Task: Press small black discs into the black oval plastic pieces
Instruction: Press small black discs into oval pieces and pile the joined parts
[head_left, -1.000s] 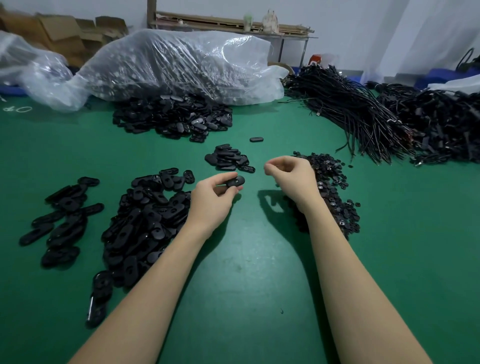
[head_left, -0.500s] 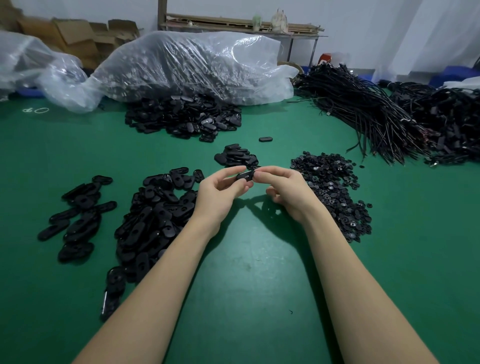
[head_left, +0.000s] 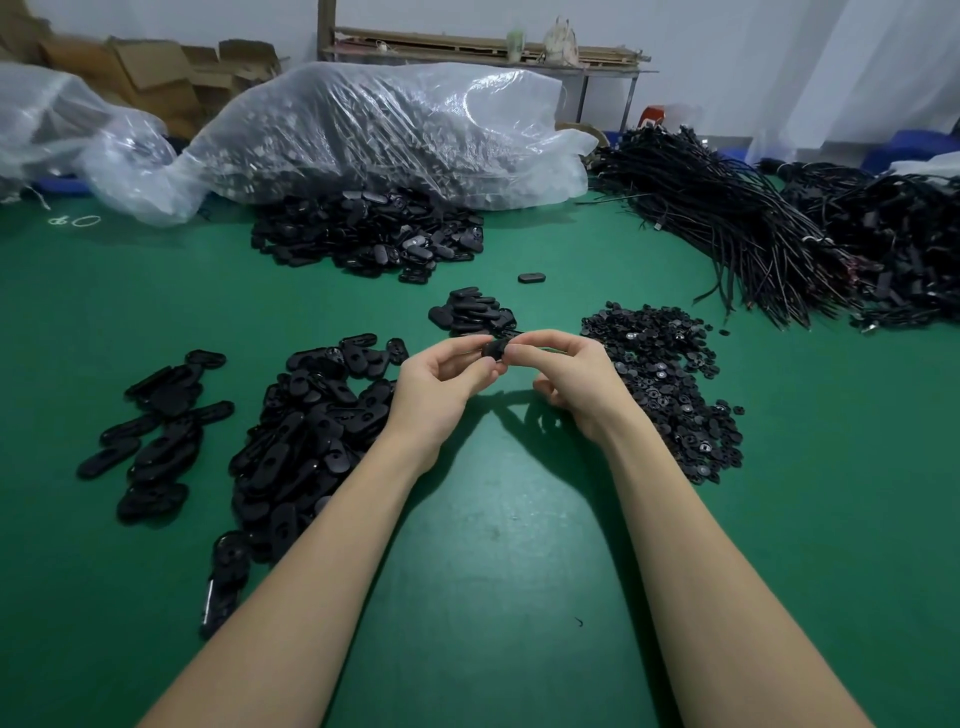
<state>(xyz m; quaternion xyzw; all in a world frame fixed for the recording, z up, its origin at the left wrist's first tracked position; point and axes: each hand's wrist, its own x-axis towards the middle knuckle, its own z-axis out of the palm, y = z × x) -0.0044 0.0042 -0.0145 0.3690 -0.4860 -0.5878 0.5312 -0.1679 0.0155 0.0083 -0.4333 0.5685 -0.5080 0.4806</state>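
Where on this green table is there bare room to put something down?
Bare green table lies between the forearms, and right of the small black discs. Left, the black oval plastic pieces crowd it; behind, black cords.

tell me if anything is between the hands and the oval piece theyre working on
Nothing visible. The left hand and right hand both pinch the oval piece directly, held above the green table. Whether a disc sits in it is hidden by the fingertips.
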